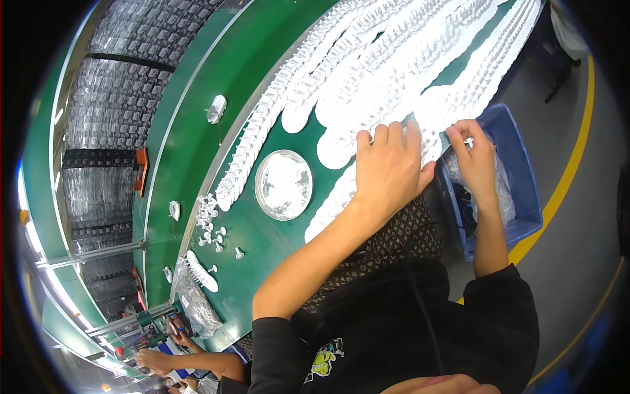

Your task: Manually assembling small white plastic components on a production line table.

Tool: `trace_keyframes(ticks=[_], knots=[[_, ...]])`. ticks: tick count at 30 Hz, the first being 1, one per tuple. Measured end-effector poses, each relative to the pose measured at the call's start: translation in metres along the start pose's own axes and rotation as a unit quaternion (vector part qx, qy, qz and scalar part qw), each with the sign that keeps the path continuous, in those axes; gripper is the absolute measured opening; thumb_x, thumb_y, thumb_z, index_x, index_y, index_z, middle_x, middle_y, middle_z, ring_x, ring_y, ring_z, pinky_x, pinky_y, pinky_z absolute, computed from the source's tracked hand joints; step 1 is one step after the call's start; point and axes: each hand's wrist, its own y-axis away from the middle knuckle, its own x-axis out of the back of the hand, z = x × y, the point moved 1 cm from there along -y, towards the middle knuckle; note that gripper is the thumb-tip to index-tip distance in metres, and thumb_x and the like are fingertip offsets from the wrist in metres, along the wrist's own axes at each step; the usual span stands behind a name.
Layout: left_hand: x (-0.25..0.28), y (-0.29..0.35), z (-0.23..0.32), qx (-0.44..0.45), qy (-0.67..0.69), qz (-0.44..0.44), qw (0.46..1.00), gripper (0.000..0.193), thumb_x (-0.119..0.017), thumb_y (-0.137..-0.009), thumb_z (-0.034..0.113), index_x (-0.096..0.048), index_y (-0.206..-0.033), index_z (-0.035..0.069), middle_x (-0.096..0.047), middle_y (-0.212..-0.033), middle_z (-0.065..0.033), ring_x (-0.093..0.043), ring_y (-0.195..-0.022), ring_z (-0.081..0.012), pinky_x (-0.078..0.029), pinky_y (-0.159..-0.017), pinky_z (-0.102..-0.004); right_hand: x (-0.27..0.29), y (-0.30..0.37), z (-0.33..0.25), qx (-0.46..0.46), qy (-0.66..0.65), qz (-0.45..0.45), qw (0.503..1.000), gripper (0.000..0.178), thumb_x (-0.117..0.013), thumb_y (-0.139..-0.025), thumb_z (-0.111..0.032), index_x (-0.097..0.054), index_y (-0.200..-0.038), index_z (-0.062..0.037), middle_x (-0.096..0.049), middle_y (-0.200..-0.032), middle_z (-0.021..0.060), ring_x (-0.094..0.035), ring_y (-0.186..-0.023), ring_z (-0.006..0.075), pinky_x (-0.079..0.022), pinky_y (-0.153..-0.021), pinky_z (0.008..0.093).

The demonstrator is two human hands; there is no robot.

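Note:
My left hand (394, 161) lies over the near end of the rows of white disc-shaped parts (420, 65). Its fingers are stretched forward and its thumb stands apart; the part under the palm is hidden. To its right, my right hand (476, 161) is closed in a pinch, with a small white piece (468, 142) showing between thumb and fingers. Glare washes out much of the white parts. A round metal dish (284, 185) with shiny contents stands left of my left hand.
A blue bin (528, 190) holding clear plastic sits at the table's right side. Loose white pieces (207, 213) and a plastic bag of parts (199, 305) lie on the green table (262, 246). Another person's hand (154, 361) is at the lower left. Wrapped stacks (111, 98) stand beyond.

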Motion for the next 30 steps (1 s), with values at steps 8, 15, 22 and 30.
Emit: trace_keyframes(ticks=[8, 15, 22, 30], knots=[[-0.002, -0.009, 0.010, 0.009, -0.022, -0.056, 0.998, 0.059, -0.076, -0.065, 0.038, -0.057, -0.107, 0.001, -0.057, -0.093, -0.0104, -0.055, -0.088, -0.0262, -0.039, -0.076, -0.0425, -0.007, 0.004, 0.001, 0.005, 0.009, 0.016, 1.000, 0.016, -0.062, -0.088, -0.014, -0.057, -0.091, 0.0003, -0.062, -0.074, 0.0117, -0.060, -0.067, 0.0212, -0.046, -0.062, 0.0318], [-0.002, -0.013, 0.005, 0.011, 0.049, -0.063, 0.997, 0.056, -0.080, -0.060, 0.033, -0.057, -0.100, 0.001, -0.054, -0.095, -0.0124, -0.054, -0.089, -0.0278, -0.040, -0.076, -0.0407, -0.013, 0.010, 0.009, -0.054, -0.058, 0.029, 0.996, 0.015, -0.060, -0.090, -0.014, -0.055, -0.093, -0.0003, -0.061, -0.074, 0.0120, -0.060, -0.067, 0.0217, -0.046, -0.062, 0.0319], [0.003, -0.017, 0.000, 0.029, 0.144, -0.025, 0.989, 0.052, -0.082, -0.058, 0.024, -0.056, -0.095, -0.002, -0.052, -0.094, -0.0159, -0.053, -0.089, -0.0311, -0.042, -0.072, -0.0402, -0.016, 0.010, 0.012, -0.044, -0.059, 0.041, 0.996, 0.015, -0.059, -0.091, -0.015, -0.055, -0.093, -0.0010, -0.061, -0.075, 0.0123, -0.060, -0.069, 0.0233, -0.047, -0.064, 0.0325], [-0.004, -0.040, 0.006, 0.036, 0.053, -0.004, 0.998, 0.049, -0.081, -0.060, 0.026, -0.057, -0.093, -0.001, -0.054, -0.091, -0.0132, -0.055, -0.085, -0.0284, -0.042, -0.068, -0.0383, -0.015, 0.012, 0.010, -0.055, -0.077, 0.040, 0.995, 0.014, -0.059, -0.091, -0.014, -0.054, -0.094, -0.0010, -0.061, -0.077, 0.0131, -0.061, -0.071, 0.0260, -0.047, -0.066, 0.0335]])
